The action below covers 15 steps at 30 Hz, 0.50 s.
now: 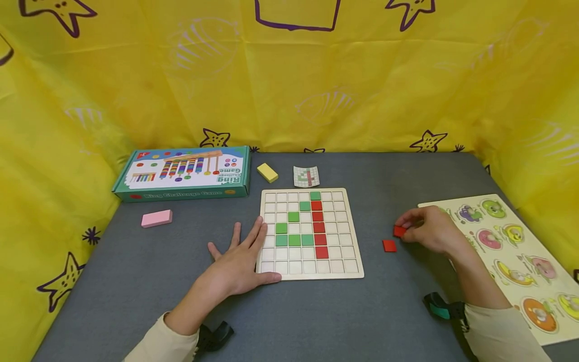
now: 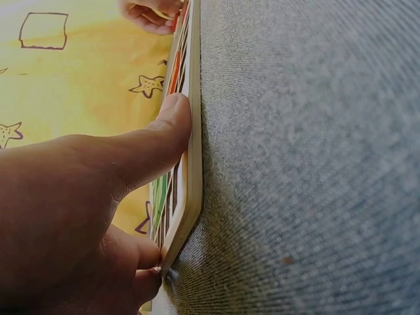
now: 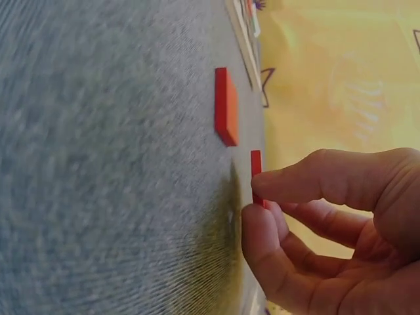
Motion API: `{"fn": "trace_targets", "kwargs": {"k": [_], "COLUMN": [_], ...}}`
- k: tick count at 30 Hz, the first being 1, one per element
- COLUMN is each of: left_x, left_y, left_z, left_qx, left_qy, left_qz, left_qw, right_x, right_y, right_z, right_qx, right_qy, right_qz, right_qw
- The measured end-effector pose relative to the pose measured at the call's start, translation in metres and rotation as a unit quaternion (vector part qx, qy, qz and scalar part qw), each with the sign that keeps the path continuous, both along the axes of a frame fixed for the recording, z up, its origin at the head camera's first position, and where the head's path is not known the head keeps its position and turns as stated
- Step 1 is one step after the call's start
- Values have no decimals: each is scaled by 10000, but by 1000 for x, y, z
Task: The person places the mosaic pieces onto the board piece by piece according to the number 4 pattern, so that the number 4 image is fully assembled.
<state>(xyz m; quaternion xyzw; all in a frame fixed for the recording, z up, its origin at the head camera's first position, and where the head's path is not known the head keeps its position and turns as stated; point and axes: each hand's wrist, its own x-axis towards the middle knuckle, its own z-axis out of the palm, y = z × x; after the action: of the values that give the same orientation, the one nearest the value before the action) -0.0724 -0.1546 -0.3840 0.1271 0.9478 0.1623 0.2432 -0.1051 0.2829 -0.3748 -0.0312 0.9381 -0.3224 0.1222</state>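
Note:
A wooden grid board (image 1: 312,275) lies flat at the middle of the table, with green tiles (image 1: 294,240) and a column of red tiles (image 1: 319,228) in its cells. My left hand (image 1: 239,266) rests on the board's left edge, fingers spread and thumb (image 2: 172,118) on the near corner. To the right of the board, my right hand (image 1: 429,229) pinches a red square tile (image 3: 256,161) between thumb and fingers, just above the table. Another red tile (image 1: 389,246) lies flat on the table beside that hand.
A small pattern card (image 1: 306,177) and a yellow block (image 1: 268,173) lie behind the board. At the back left is a green game box (image 1: 181,173), with a pink block (image 1: 157,218) in front. A fruit puzzle board (image 1: 511,261) lies under my right forearm.

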Motion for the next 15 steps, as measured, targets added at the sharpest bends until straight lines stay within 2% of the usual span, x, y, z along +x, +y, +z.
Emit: {"fn": "trace_targets", "kwargs": {"k": [7, 15], "left_x": [-1, -1], "left_y": [0, 0], "left_z": [-1, 0], "left_qx": [-24, -37], "left_qy": [17, -22], "left_qz": [-10, 21], "left_qw": [10000, 10000], "right_x": [2, 7], "right_y": [-13, -39], "right_z": [9, 13], "right_qx": [13, -280], "right_qy": [230, 344], "right_qz": [72, 309], "right_qw": [9997, 9985]}}
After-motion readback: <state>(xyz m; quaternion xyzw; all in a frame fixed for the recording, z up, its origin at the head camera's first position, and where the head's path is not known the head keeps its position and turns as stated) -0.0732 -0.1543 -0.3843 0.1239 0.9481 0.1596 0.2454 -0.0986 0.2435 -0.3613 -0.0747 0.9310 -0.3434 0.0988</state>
